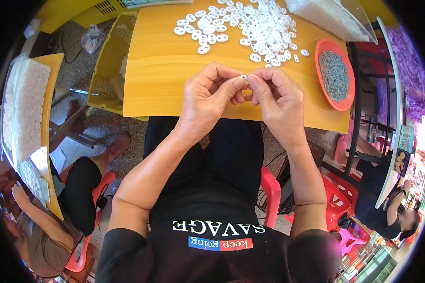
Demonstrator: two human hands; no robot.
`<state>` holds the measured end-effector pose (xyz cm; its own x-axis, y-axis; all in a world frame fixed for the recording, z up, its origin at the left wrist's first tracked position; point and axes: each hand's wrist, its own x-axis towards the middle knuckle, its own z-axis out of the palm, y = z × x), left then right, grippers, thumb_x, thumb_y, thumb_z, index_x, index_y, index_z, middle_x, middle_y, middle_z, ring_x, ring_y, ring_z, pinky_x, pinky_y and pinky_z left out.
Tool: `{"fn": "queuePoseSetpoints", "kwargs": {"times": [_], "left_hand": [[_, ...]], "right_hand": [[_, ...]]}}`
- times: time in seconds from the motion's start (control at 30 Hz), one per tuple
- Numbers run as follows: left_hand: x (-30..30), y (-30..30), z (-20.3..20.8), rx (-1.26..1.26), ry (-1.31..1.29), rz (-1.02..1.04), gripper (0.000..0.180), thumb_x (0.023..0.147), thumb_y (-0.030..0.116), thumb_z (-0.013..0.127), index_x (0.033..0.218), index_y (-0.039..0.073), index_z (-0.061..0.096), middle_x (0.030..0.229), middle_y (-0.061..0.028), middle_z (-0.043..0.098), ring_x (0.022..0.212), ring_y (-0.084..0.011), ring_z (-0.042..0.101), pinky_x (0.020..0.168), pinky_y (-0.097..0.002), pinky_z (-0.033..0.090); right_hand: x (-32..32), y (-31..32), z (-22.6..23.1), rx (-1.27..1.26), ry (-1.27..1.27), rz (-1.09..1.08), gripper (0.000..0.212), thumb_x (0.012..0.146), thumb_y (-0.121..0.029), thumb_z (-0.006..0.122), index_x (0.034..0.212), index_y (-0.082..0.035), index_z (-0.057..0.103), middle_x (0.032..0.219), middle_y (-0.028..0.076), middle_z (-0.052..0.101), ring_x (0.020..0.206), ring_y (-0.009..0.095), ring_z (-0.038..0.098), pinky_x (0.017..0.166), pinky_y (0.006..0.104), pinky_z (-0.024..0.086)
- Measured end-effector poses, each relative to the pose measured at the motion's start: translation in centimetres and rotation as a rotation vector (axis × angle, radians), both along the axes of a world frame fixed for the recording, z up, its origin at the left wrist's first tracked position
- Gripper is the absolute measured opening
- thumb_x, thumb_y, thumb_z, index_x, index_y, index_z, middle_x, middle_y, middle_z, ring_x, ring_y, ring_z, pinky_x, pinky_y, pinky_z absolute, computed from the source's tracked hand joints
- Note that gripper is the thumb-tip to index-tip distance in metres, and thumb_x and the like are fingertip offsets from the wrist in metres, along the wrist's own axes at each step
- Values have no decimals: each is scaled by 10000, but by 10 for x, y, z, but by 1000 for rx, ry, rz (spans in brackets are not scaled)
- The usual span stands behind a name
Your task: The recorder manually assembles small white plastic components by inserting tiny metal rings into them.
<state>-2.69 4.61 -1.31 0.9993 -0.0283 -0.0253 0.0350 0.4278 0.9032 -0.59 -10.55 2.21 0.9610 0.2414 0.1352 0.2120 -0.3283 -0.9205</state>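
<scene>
Over the table's near edge my two hands meet, fingertips almost touching. My left hand [204,96] pinches a small white plastic piece [243,77] between thumb and forefinger. From the other side, the thumb and forefinger of my right hand [284,101] close at the same piece; whether they also hold a tiny part is hidden. Beyond them a heap of white oval pieces with two holes [269,35] spreads over the wooden tabletop [158,56]. To the right stands a red bowl [322,80] full of thin grey metal parts [334,75], too small to name.
A bag of white pieces [328,16] lies at the far right of the table. On the left a yellow basket [104,80] stands beside the table. Other people sit at left [47,240] and right [378,207]. A red plastic chair [270,188] is beside me.
</scene>
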Motion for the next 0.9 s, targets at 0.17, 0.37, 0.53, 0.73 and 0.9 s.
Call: {"fn": "queuePoseSetpoints", "kwargs": {"times": [0.17, 0.37, 0.53, 0.73, 0.9], "left_hand": [[3, -1, 0, 25, -10, 14, 108, 923, 74, 618, 954, -25, 591, 780, -50, 636, 691, -82, 587, 639, -221, 495], [5, 0, 1, 21, -1, -50, 109, 926, 83, 614, 952, -21, 593, 789, -46, 636, 686, -83, 587, 633, -223, 492], [5, 2, 0, 17, -5, -77, 96, 928, 74, 611, 941, -18, 587, 796, -45, 638, 683, -79, 583, 626, -220, 488], [3, 2, -1, 27, -10, -78, 79, 927, 60, 609, 937, -15, 588, 793, -43, 637, 677, -74, 583, 621, -216, 486], [0, 1, 0, 57, -19, -54, 84, 928, 65, 608, 949, -16, 592, 790, -43, 634, 686, -77, 583, 631, -217, 480]], "right_hand": [[0, 0, 2, -25, -20, -32, 79, 902, -49, 626, 918, 27, 611, 765, 61, 624, 624, 100, 593, 573, 257, 513], [17, -19, 19, -404, -484, 169, 107, 857, -54, 642, 943, -7, 599, 837, 125, 601, 703, 280, 635, 591, 358, 499], [21, -19, 30, -592, -567, 314, 103, 826, -8, 654, 899, 11, 583, 820, 134, 586, 729, 320, 607, 608, 374, 487], [19, -15, 16, -432, -490, 314, 70, 840, 3, 609, 851, -4, 540, 804, 137, 548, 716, 343, 593, 592, 409, 470], [11, -9, 2, -256, -343, 197, 62, 842, 27, 605, 828, 13, 546, 757, 138, 540, 679, 321, 576, 574, 373, 454]]}}
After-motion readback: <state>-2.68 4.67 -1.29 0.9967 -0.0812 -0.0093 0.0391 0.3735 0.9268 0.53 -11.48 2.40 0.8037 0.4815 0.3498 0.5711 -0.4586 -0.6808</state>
